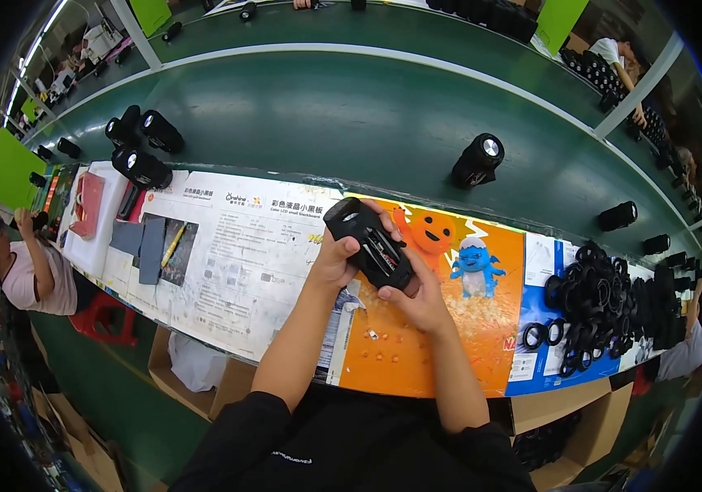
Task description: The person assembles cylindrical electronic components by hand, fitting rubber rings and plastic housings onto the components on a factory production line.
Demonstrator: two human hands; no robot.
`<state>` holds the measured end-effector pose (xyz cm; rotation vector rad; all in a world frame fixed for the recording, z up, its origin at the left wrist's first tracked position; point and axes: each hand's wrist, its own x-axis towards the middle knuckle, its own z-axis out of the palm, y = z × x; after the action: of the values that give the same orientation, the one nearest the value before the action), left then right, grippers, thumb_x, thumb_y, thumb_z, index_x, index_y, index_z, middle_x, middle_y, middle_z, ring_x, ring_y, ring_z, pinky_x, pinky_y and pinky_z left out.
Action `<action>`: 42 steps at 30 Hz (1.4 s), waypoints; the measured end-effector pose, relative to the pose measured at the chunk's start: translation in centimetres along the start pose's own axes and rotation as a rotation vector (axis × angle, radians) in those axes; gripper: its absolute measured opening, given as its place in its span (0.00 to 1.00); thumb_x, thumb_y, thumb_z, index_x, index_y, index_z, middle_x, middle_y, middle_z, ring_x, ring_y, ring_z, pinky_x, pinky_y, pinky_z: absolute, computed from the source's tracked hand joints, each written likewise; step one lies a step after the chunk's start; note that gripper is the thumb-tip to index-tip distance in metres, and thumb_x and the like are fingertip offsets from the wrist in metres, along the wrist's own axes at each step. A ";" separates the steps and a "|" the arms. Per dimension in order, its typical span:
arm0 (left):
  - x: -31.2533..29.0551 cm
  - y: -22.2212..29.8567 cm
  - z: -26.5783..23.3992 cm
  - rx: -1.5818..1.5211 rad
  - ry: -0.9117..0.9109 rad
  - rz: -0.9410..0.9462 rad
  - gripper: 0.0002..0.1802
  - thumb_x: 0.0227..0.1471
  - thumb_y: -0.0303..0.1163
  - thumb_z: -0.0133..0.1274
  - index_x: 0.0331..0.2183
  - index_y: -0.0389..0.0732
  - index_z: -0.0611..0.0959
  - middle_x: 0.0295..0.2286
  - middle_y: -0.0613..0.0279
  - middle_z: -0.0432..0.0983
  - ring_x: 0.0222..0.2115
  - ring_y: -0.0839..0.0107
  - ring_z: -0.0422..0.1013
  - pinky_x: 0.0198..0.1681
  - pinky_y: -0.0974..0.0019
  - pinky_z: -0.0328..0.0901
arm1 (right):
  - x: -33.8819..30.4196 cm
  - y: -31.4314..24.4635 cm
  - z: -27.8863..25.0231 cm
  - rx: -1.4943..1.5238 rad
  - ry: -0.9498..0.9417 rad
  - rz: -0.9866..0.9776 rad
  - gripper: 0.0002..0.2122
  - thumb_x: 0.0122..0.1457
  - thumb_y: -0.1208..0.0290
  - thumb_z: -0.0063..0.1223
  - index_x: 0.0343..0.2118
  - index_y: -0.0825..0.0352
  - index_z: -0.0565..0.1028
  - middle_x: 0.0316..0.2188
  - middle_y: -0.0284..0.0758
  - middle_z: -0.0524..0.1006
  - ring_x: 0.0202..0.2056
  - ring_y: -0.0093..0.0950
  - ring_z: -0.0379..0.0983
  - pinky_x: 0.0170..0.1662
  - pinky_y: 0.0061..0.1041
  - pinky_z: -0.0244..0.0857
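Observation:
A black cylindrical portable speaker [356, 226] is held tilted above the table, between both my hands. My left hand [336, 261] grips its left side, thumb on the near face. My right hand [423, 297] wraps its right side and lower end, with fingers reaching behind the far edge. An opening along the speaker's side faces up and shows parts inside, too small to make out. Beneath it lies an orange printed board [416, 353] with cartoon figures.
Black rings [592, 295] are heaped at the right. Several black speakers, such as one upright speaker [479, 160], stand on the green conveyor [326, 107]. A yellow pen [173, 246] and grey strips [152, 250] lie left. Cardboard boxes [232, 385] sit below the table. A co-worker [35, 266] sits at the far left.

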<state>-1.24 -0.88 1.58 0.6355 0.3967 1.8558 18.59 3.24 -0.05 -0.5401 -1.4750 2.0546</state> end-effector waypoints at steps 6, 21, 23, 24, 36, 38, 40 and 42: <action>-0.5 -0.8 0.5 0.187 0.061 0.023 0.41 0.50 0.50 0.78 0.56 0.40 0.77 0.43 0.54 0.81 0.46 0.56 0.82 0.55 0.51 0.79 | -0.1 -0.4 -0.2 0.047 -0.022 0.045 0.39 0.61 0.76 0.76 0.71 0.74 0.63 0.62 0.40 0.74 0.61 0.30 0.75 0.66 0.32 0.72; -0.9 -1.8 1.0 0.131 0.115 0.061 0.33 0.54 0.44 0.74 0.54 0.38 0.78 0.42 0.52 0.81 0.43 0.57 0.83 0.52 0.53 0.80 | -0.2 -0.2 0.2 0.012 -0.025 -0.021 0.38 0.62 0.76 0.75 0.71 0.74 0.63 0.64 0.39 0.73 0.64 0.30 0.73 0.69 0.33 0.68; -0.8 -2.0 0.9 0.145 0.105 0.057 0.33 0.54 0.43 0.73 0.54 0.38 0.78 0.42 0.52 0.81 0.43 0.57 0.82 0.52 0.53 0.80 | -0.2 0.0 0.1 0.010 -0.017 -0.037 0.39 0.62 0.77 0.75 0.71 0.74 0.63 0.65 0.39 0.72 0.65 0.30 0.72 0.69 0.33 0.67; -0.8 -2.1 1.0 0.159 0.102 0.050 0.33 0.54 0.43 0.73 0.54 0.38 0.78 0.42 0.52 0.81 0.43 0.57 0.82 0.51 0.53 0.80 | -0.3 0.1 0.1 0.011 -0.016 -0.040 0.39 0.62 0.77 0.75 0.72 0.74 0.62 0.65 0.40 0.72 0.65 0.30 0.72 0.70 0.33 0.67; -0.7 -0.6 1.6 0.218 0.044 0.111 0.30 0.55 0.39 0.71 0.54 0.38 0.78 0.42 0.53 0.80 0.44 0.56 0.82 0.52 0.51 0.80 | -0.2 0.1 0.5 -0.021 -0.011 -0.047 0.40 0.61 0.80 0.74 0.73 0.74 0.61 0.64 0.40 0.73 0.64 0.31 0.73 0.69 0.34 0.69; -0.6 -0.7 1.8 0.231 0.055 0.123 0.30 0.55 0.39 0.71 0.54 0.38 0.77 0.42 0.52 0.79 0.44 0.56 0.82 0.52 0.51 0.80 | -0.3 0.2 0.4 -0.011 -0.002 -0.060 0.41 0.60 0.80 0.75 0.73 0.73 0.61 0.65 0.40 0.73 0.65 0.32 0.73 0.69 0.34 0.68; -0.7 -0.8 1.4 0.213 0.043 0.102 0.30 0.55 0.39 0.71 0.54 0.39 0.77 0.42 0.52 0.80 0.43 0.56 0.82 0.52 0.51 0.80 | -0.2 0.2 0.4 0.002 -0.019 -0.043 0.41 0.60 0.80 0.75 0.73 0.73 0.61 0.66 0.40 0.72 0.65 0.31 0.72 0.70 0.33 0.68; -0.7 -0.8 0.9 0.204 0.031 0.088 0.30 0.55 0.39 0.71 0.54 0.39 0.77 0.42 0.52 0.80 0.44 0.57 0.82 0.52 0.52 0.80 | -0.2 0.2 0.3 -0.006 -0.034 -0.034 0.40 0.60 0.81 0.75 0.72 0.73 0.61 0.66 0.40 0.72 0.65 0.31 0.72 0.70 0.33 0.68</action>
<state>0.14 -1.27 1.72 0.7732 0.5926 1.9250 18.58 2.84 -0.17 -0.4814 -1.4998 2.0431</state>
